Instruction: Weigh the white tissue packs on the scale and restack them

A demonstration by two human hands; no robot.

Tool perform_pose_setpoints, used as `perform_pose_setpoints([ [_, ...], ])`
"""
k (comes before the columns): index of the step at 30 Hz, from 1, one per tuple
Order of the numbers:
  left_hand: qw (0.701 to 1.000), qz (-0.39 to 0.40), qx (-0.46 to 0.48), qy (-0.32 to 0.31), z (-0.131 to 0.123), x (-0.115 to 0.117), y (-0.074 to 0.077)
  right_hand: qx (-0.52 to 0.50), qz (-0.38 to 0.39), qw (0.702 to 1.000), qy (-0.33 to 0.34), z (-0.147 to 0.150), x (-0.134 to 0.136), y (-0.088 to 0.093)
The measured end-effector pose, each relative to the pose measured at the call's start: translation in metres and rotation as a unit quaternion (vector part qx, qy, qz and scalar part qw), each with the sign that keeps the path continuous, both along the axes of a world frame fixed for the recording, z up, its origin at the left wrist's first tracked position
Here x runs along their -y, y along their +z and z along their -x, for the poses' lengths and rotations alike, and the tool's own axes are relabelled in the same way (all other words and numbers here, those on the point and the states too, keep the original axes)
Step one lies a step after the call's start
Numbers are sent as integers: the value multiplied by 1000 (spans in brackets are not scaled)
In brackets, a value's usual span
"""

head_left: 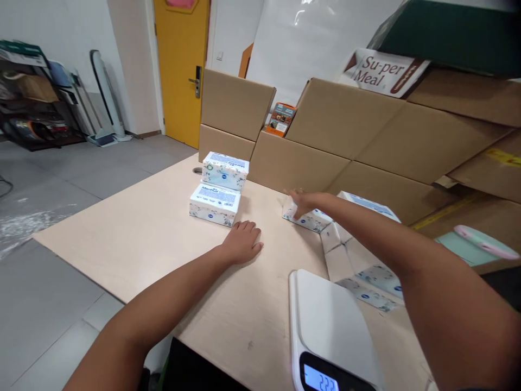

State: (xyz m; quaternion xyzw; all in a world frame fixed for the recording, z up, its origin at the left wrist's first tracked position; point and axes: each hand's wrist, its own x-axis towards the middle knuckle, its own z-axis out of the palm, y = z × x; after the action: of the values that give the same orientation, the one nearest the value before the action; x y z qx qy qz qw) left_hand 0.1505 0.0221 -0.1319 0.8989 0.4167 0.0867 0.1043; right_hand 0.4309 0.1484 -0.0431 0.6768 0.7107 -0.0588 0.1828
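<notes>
My left hand (243, 243) lies flat on the table, fingers stretched out. Just beyond its fingertips is a white tissue pack (215, 205) with a blue and floral print, and behind that stands a stack topped by a similar tissue pack (226, 170). Reaching across to the right, my right hand (302, 203) grips another tissue pack (311, 220) from above, thumb down its front side and fingers over the far side. More tissue packs (345, 255) are piled to the right, partly hidden by my right forearm.
A white scale (331, 320) with a lit display stands at the table's near edge. Large cardboard boxes (297, 163) line the table's far side, with a small orange box (280, 118) among them. A yellow door (179, 70) and a shelf (32, 103) are farther back.
</notes>
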Motion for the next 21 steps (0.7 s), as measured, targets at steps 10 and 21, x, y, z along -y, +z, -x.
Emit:
perform_pose_setpoints([
  [10, 1000, -12, -8, 2, 0, 4, -7, -257, -61, 951, 158, 136, -51, 62],
  [21, 999, -34, 18, -5, 2, -4, -24, -175, -164, 950, 199, 145, -21, 71],
])
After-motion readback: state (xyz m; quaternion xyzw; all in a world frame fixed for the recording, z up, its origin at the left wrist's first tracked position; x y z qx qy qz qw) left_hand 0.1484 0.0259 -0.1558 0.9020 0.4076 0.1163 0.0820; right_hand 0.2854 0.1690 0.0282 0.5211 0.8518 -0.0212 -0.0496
